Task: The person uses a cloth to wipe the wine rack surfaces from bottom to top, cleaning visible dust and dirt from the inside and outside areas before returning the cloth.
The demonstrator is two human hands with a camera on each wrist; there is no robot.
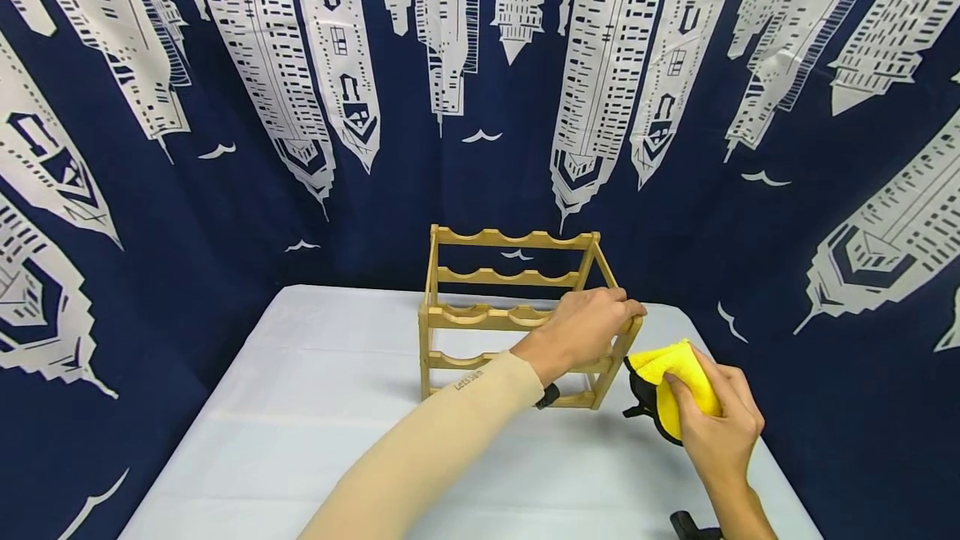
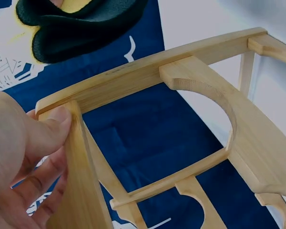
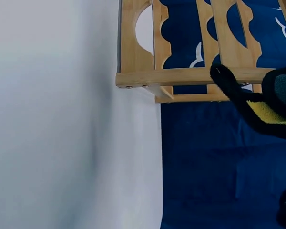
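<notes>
A light wooden rack with scalloped rails [image 1: 487, 319] stands at the far side of the table. My left hand [image 1: 581, 327] holds its near right upper corner; in the left wrist view the thumb presses on the end of a wooden bar [image 2: 119, 83]. To the right of the rack, my right hand [image 1: 723, 419] pinches a folded cloth [image 1: 686, 361], yellow on one face and black on the other. The right wrist view has the cloth's dark edge [image 3: 229, 86] overlapping the rack's side bar [image 3: 181, 76]; the right hand itself is out of that view.
The rack rests on a white-covered table [image 1: 315, 407], whose right edge runs close beside the right hand. Behind and around hangs a navy curtain [image 1: 465, 182] printed with white buildings and birds. A black wrist device [image 1: 693, 526] sits at the right forearm.
</notes>
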